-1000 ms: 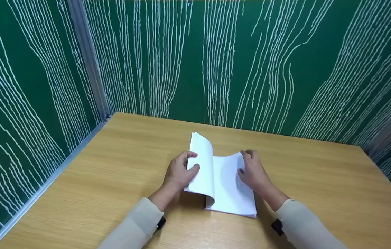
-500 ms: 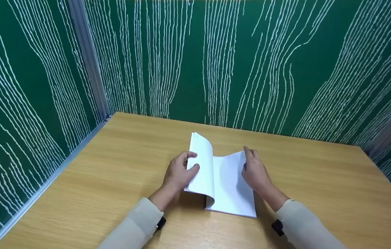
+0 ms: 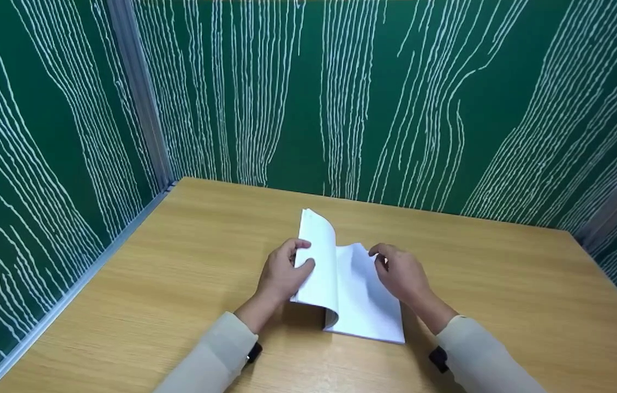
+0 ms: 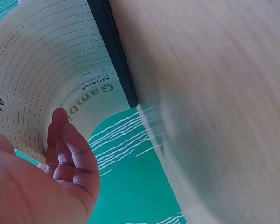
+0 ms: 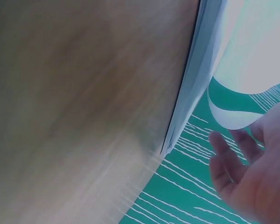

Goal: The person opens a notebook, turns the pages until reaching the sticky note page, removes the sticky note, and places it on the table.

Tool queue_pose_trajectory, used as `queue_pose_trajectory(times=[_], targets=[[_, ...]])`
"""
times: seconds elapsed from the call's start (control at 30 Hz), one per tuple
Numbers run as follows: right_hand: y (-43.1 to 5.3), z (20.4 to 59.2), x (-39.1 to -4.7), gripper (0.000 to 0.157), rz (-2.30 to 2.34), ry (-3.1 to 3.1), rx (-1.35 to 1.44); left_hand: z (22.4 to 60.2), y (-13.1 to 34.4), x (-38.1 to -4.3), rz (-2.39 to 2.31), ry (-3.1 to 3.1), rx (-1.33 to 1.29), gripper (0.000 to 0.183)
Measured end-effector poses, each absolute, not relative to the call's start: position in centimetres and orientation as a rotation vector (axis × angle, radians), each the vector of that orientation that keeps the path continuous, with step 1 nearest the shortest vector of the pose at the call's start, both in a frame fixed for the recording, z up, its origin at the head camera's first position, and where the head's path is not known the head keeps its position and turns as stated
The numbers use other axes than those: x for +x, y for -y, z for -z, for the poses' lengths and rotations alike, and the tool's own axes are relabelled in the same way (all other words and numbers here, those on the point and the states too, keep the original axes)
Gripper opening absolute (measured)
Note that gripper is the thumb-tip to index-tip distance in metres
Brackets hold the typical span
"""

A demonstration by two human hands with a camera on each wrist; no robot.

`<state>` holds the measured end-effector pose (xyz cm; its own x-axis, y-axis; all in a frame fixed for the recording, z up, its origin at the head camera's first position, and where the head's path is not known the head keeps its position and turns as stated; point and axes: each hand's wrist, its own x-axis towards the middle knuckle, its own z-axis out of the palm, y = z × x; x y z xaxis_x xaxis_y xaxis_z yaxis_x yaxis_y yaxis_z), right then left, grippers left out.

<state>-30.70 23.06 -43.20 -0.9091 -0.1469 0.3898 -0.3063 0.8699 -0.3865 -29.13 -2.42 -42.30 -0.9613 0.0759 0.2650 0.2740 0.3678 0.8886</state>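
An open notebook (image 3: 371,322) with white pages lies on the table. My left hand (image 3: 282,274) grips its raised left-hand pages (image 3: 319,278), thumb on the front and the other fingers behind. From beneath, the left wrist view shows the lined cover (image 4: 46,51) printed "NOTEBOOK", curving up over a dark spine edge (image 4: 113,53). My right hand (image 3: 403,275) pinches the far right corner of one page between thumb and index finger. That page (image 5: 231,120) bows upward off the stack in the right wrist view, while the remaining fingers hang loosely curled below it.
The notebook sits on a wooden table (image 3: 177,262) with a light grain. Green panels (image 3: 297,136) with white wavy lines stand along its back and sides. A grey metal post (image 3: 142,93) joins two panels at the back left corner.
My right hand first fingers the right-hand corner, then lifts a page and draws it leftward and toward me. The left hand keeps its grip in the same place.
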Motion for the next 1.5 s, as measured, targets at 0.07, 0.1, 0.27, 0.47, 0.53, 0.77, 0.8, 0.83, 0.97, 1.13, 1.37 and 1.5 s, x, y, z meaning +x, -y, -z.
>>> queue_pose_trajectory(times=[0.07,0.1,0.27,0.47,0.53,0.77,0.8,0.83,0.97,1.13,1.37,1.5], targets=[[-22.97,43.23,-30.62,0.018,-0.645,2.717,0.354,42.30,2.39,-29.09,1.646,2.447,-0.311,0.029],[-22.91,43.24,-30.58,0.018,-0.648,2.730,0.361,42.30,2.38,-29.08,1.649,2.448,-0.307,0.028],[-22.59,43.31,-30.56,0.019,-0.649,2.784,0.379,42.37,2.35,-29.03,1.663,2.456,-0.289,0.028],[-22.42,43.33,-30.57,0.024,-0.766,2.829,0.358,42.48,2.29,-29.03,1.675,2.446,-0.278,0.028],[-22.45,43.33,-30.52,0.027,-0.801,2.830,0.350,42.50,2.26,-29.04,1.679,2.445,-0.277,0.028],[-22.58,43.21,-30.27,0.034,-0.867,2.812,0.436,42.43,2.29,-29.06,1.665,2.454,-0.281,0.029],[-22.58,43.19,-30.27,0.035,-0.878,2.807,0.463,42.41,2.32,-29.10,1.656,2.456,-0.282,0.029],[-22.58,43.19,-30.29,0.035,-0.888,2.802,0.499,42.41,2.33,-29.14,1.648,2.460,-0.280,0.029],[-22.61,43.33,-30.45,0.038,-0.866,2.815,0.658,42.37,2.36,-29.27,1.638,2.463,-0.269,0.029],[-22.39,43.37,-30.44,0.040,-0.827,2.869,0.787,42.34,2.38,-29.36,1.647,2.454,-0.280,0.029],[-22.11,43.30,-30.23,0.044,-0.819,2.914,0.796,42.31,2.39,-29.26,1.626,2.457,-0.280,0.033],[-22.19,43.27,-30.07,0.050,-0.853,2.925,0.810,42.25,2.36,-29.25,1.625,2.448,-0.288,0.034]])
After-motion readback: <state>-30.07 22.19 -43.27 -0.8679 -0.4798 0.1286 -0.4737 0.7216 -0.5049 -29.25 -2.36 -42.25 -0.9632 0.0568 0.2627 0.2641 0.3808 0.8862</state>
